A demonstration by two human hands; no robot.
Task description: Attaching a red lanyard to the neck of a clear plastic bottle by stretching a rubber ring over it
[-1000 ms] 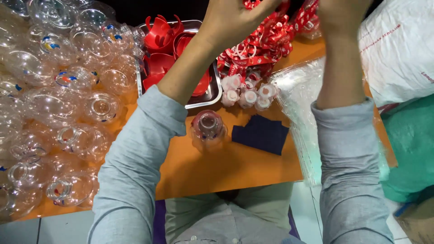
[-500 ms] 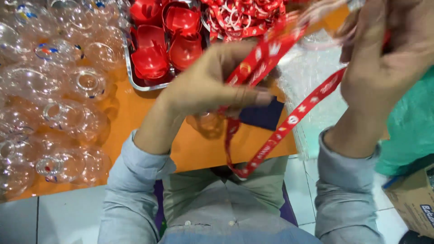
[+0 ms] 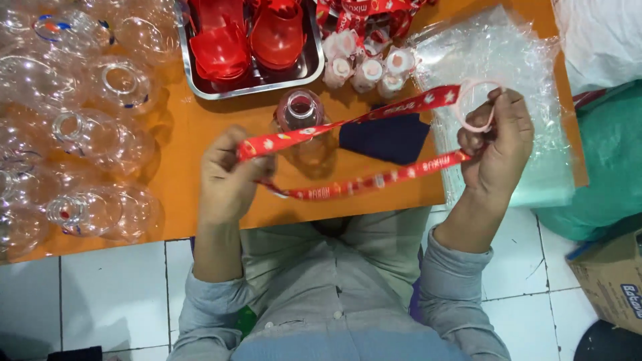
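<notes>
Left hand clenched on the near end of a red strap, stretched taut toward 2 o'clock. Right hand pinching the far end together with a pale ring. Strap's lower run sagging just above the orange table front edge. Clear bottle upright under the strap. Steel tray at 12 o'clock, plastic globes crowding 9 o'clock, bubble wrap at 3. Open tabletop between the hands.

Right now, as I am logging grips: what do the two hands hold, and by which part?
Both hold one red printed strap: left hand pinches its looped end, right hand its ring end.
</notes>
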